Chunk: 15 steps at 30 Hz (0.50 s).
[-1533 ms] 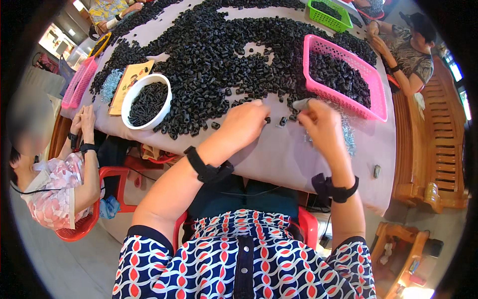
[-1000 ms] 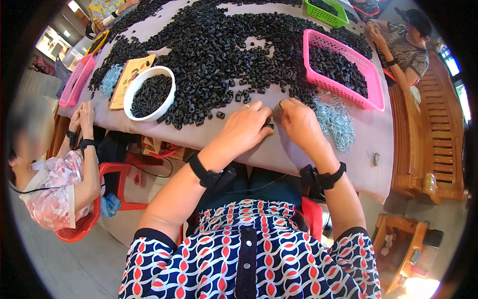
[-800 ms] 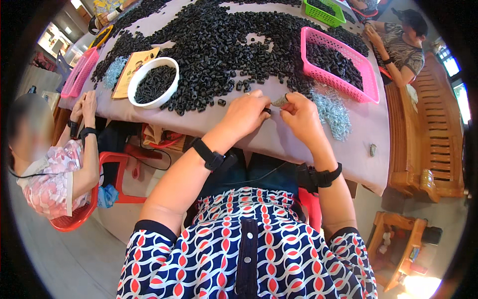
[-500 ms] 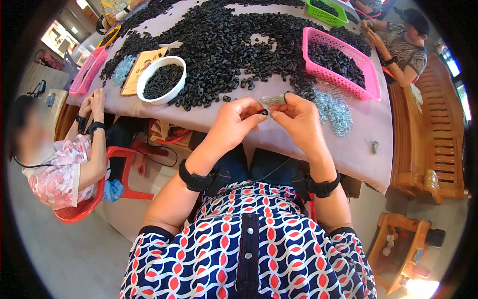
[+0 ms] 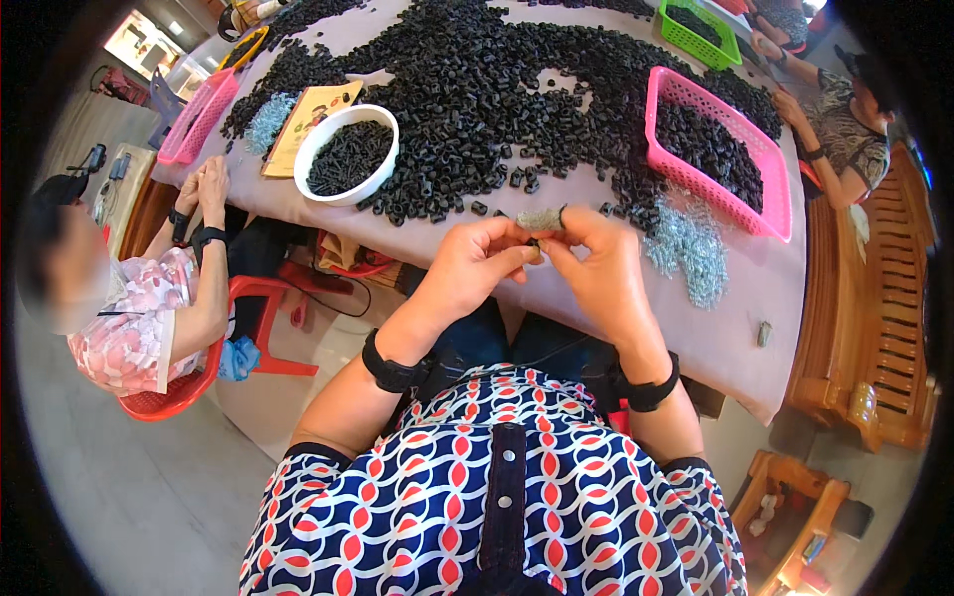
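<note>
Above the table's near edge, my two hands meet fingertip to fingertip. My left hand point(image 5: 475, 263) pinches a small black plastic piece point(image 5: 536, 244) between thumb and index finger, and most of it is hidden. Against the same piece, my right hand point(image 5: 601, 263) has its thumb and bent fingers closed; whatever it pinches is too small to make out. A greyish wrap point(image 5: 540, 220) covers its index finger. Just beyond lies a wide heap of short black plastic pieces point(image 5: 457, 129). Right of my right hand is a pile of pale, shiny, clear-looking small parts point(image 5: 696, 260).
A white bowl point(image 5: 391, 151) holds thin black pieces, beside a yellow booklet point(image 5: 313, 117). A pink basket point(image 5: 775, 199) of black pieces stands right, a green basket point(image 5: 730, 50) behind. A grey scrap point(image 5: 763, 333) lies near the right edge. People sit at left and far right.
My fingertips have drawn closer, and more of the black piece is covered. The whole view has shifted slightly, moving the table's contents right and down. The person at left has joined their hands.
</note>
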Tool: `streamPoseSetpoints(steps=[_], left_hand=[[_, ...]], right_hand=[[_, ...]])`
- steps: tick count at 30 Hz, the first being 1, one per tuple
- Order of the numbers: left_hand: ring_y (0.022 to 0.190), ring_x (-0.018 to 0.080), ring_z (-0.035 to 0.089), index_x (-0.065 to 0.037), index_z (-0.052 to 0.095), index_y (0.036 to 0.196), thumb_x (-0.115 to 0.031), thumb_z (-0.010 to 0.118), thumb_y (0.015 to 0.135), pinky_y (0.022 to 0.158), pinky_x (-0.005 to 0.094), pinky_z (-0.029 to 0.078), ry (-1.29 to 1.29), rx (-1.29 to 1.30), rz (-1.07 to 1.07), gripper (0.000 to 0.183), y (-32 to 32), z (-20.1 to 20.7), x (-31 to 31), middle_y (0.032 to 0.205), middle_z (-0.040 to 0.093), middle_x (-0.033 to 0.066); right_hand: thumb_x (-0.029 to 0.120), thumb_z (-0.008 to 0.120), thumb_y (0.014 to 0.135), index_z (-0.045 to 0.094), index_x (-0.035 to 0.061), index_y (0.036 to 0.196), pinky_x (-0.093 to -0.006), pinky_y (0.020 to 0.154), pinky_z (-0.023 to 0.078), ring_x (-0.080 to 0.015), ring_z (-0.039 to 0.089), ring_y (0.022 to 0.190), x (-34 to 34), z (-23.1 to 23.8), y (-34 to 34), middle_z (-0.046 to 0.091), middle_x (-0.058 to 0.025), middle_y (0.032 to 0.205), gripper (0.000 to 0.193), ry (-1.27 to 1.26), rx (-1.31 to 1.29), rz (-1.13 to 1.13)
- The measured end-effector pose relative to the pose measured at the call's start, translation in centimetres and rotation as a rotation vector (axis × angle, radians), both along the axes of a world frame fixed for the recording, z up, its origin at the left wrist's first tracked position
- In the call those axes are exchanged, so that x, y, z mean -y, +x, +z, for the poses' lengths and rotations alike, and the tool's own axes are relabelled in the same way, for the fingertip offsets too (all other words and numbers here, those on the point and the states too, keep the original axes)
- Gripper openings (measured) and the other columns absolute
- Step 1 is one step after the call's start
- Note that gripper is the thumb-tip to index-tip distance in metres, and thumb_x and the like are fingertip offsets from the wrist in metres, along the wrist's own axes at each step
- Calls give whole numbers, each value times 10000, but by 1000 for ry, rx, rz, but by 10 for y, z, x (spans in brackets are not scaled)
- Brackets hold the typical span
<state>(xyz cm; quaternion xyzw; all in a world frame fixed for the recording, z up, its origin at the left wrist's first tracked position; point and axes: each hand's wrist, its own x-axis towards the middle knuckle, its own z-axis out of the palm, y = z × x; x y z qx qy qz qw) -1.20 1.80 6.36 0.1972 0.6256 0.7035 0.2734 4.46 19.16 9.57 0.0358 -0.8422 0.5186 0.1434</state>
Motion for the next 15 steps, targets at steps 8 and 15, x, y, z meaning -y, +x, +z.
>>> streamPoseSetpoints(steps=[8,15], left_hand=[[657,67,607,-18,652,1021,-108,617,939,617,193,455,32,170,80,127,-21,-23,-11,911,704,43],[676,85,610,-3,629,1043,-90,605,954,641,218,501,81,247,76,127,-34,-39,-25,916,690,55]], right_hand=[[0,606,819,561,-15,814,-435,661,487,-401,591,761,-1,-20,-28,607,-196,803,47,87,-98,-38],[31,627,828,638,0,891,-397,644,492,-349,621,747,-17,-27,-41,629,-187,800,71,46,-35,-35]])
